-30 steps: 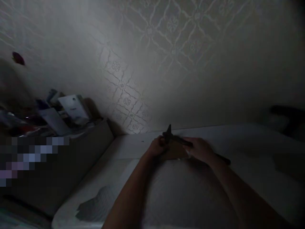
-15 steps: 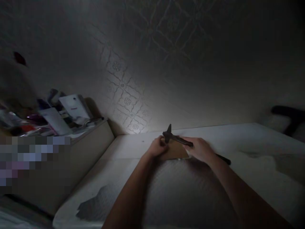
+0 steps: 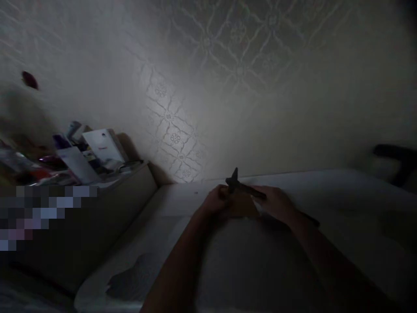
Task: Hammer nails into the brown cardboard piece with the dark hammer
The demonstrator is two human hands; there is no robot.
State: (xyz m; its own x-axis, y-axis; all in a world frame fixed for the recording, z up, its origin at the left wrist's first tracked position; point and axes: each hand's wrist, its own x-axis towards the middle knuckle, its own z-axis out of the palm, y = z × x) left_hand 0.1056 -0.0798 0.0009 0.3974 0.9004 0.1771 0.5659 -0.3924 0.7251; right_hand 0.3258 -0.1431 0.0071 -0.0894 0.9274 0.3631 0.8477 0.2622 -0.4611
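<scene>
The scene is very dim. My left hand [image 3: 216, 202] and my right hand [image 3: 276, 203] meet at the far middle of a white surface [image 3: 325, 191]. Between them lies a flat brown piece [image 3: 243, 205], like card or paper. My right hand is closed round a long dark tool [image 3: 243, 188] whose pointed head sticks up above the brown piece and whose dark handle runs out behind my wrist. My left hand's fingers are curled at the brown piece's left edge, beside the tool's head.
A patterned wall [image 3: 202, 87] rises right behind the white surface. To the left stands a lower unit [image 3: 97, 208] carrying white boxes [image 3: 102, 145] and assorted small items. A dark object [image 3: 394, 158] sits at the far right. A grey patch [image 3: 130, 282] marks the near left.
The hands and tool stay almost where they were; the view has shifted slightly and the light has flickered darker, then brighter.
</scene>
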